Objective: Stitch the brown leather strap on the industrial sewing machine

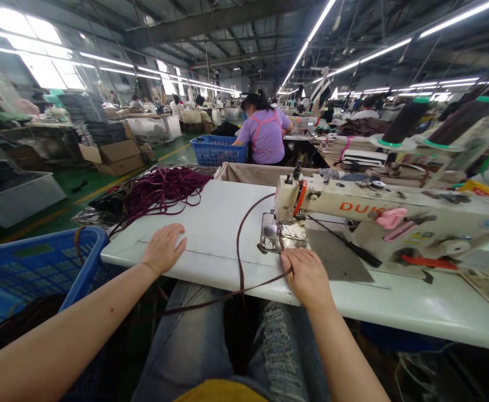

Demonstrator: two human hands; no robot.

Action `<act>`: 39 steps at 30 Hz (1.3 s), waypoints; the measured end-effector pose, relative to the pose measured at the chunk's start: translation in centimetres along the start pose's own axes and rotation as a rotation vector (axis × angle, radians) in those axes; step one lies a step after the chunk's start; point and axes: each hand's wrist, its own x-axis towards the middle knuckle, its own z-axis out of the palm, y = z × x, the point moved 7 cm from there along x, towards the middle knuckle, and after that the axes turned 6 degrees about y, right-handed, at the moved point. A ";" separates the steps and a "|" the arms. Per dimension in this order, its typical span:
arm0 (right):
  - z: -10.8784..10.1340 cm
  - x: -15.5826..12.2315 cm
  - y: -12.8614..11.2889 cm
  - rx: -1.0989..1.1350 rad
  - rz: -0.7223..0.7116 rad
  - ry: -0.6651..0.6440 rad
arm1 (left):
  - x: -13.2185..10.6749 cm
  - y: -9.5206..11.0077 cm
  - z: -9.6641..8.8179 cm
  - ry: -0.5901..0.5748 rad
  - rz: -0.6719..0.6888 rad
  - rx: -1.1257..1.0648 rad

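I sit at a white sewing table (210, 234) with a cream sewing machine (378, 215). My left hand (163, 247) lies flat on the table's near left part, fingers stretched out, holding nothing. My right hand (307, 274) rests by the needle plate (274, 237), fingers pressed on a thin dark maroon strap (240, 251). The strap runs from under the presser foot, loops over the table and hangs off the front edge toward my lap. A heap of the same maroon straps (164, 190) lies at the table's far left.
A blue plastic basket (38, 268) stands by my left arm. Another blue basket (217, 149) and a seated person in a purple top (265, 134) are ahead. Cardboard boxes (114, 156) sit on the green floor at left. Thread cones (403, 120) stand behind the machine.
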 end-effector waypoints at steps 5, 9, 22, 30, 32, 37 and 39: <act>0.0 0.0 -0.1 0.006 0.004 -0.021 | 0.4 0.1 -0.1 -0.060 -0.010 0.026; 0.0 0.0 -0.2 0.020 0.026 -0.038 | 0.6 0.1 -0.2 -0.086 -0.032 0.022; 0.1 0.0 -0.2 0.032 0.037 -0.050 | 0.7 -0.2 0.1 -0.122 -0.048 0.017; 0.4 -0.2 0.0 0.036 0.044 -0.052 | 0.8 0.0 0.1 -0.125 -0.046 0.035; 0.4 -0.2 0.0 0.017 0.030 -0.048 | 0.8 0.1 0.0 -0.125 -0.046 0.037; 0.3 -0.1 -0.2 0.006 0.008 -0.043 | 0.8 0.1 0.0 -0.125 -0.049 0.012; 0.3 -0.2 -0.2 0.014 0.013 -0.046 | 0.8 0.0 0.1 -0.129 -0.056 0.007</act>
